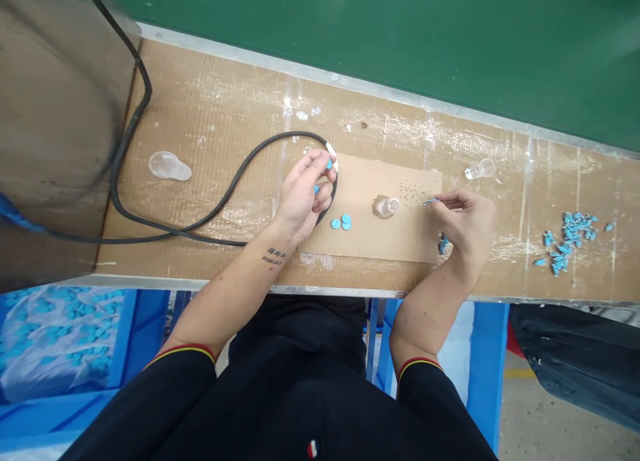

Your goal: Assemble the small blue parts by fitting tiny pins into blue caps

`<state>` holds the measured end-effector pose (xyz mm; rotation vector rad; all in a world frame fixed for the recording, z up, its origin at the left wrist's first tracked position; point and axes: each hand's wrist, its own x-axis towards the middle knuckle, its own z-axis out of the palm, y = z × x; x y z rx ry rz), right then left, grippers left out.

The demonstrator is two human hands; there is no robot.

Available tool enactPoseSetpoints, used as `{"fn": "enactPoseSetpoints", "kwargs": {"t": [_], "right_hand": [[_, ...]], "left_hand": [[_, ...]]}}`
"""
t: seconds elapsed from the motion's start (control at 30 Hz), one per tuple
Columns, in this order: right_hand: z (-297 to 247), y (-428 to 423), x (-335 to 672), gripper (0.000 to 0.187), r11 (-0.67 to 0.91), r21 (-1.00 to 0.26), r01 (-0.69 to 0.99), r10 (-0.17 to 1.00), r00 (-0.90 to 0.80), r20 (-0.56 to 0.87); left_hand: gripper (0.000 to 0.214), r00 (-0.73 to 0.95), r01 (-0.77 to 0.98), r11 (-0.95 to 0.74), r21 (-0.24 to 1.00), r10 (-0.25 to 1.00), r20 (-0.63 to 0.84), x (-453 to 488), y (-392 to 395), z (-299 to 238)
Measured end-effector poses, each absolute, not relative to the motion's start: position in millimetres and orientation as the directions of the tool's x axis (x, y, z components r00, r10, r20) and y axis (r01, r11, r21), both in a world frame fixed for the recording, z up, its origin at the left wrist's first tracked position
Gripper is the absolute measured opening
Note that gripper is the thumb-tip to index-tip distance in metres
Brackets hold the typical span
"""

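My left hand (303,191) is raised over the left edge of a cardboard sheet (360,244), its fingers closed on small blue discs (329,163). One disc is pinched at the fingertips and another shows lower in the curled fingers. On the sheet's right side, my right hand (463,221) pinches a thin blue piece (431,200) whose exact kind I cannot make out. Just beyond its tip lie many tiny dark specks (415,191). Between the hands are 3 loose blue discs (346,218) and a small clear container (387,206). Small blue parts (443,242) lie partly hidden beneath my right wrist.
A pile of blue parts (570,238) lies at the right. Clear plastic pieces rest at the far left (170,166) and back right (481,169). A black cable (235,181) loops across the left side. Blue bins (143,334) stand below the bench's front edge.
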<state>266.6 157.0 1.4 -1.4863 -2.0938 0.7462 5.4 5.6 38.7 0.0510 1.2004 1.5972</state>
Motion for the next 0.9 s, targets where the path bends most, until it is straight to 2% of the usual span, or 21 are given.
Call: {"fn": "enactPoseSetpoints", "kwargs": {"t": [0.27, 0.33, 0.43, 0.5, 0.67, 0.9], "right_hand": [[1.1, 150.7, 260.3, 0.007, 0.319, -0.646, 0.693, 0.939, -0.323, 0.117], [-0.4, 153.3, 265.0, 0.005, 0.342, -0.674, 0.655, 0.94, -0.249, 0.235], [-3.2, 160.6, 276.3, 0.009, 0.404, -0.747, 0.528, 0.893, -0.048, 0.448], [-4.3, 163.7, 280.1, 0.014, 0.46, -0.761, 0.458, 0.857, -0.005, 0.515], [0.8, 145.8, 255.1, 0.016, 0.647, -0.748, 0.147, 0.762, -0.113, 0.637], [20.2, 87.7, 211.0, 0.013, 0.599, -0.789, -0.135, 0.726, -0.324, 0.607]], "left_hand": [[0.034, -0.418, -0.702, 0.104, 0.704, 0.741, -0.525, 5.9, 5.9, 36.4], [0.033, -0.42, -0.705, 0.091, 0.704, 0.745, -0.517, 5.5, 5.8, 35.9], [0.029, -0.424, -0.7, 0.073, 0.71, 0.759, -0.495, 5.2, 4.8, 35.1], [0.023, -0.417, -0.695, 0.062, 0.717, 0.777, -0.472, 6.1, 3.4, 34.4], [0.01, -0.325, -0.695, 0.062, 0.716, 0.862, -0.39, 15.8, -0.6, 31.7], [0.045, -0.143, -0.691, 0.096, 0.716, 0.953, -0.266, 35.4, -3.8, 23.8]]}}
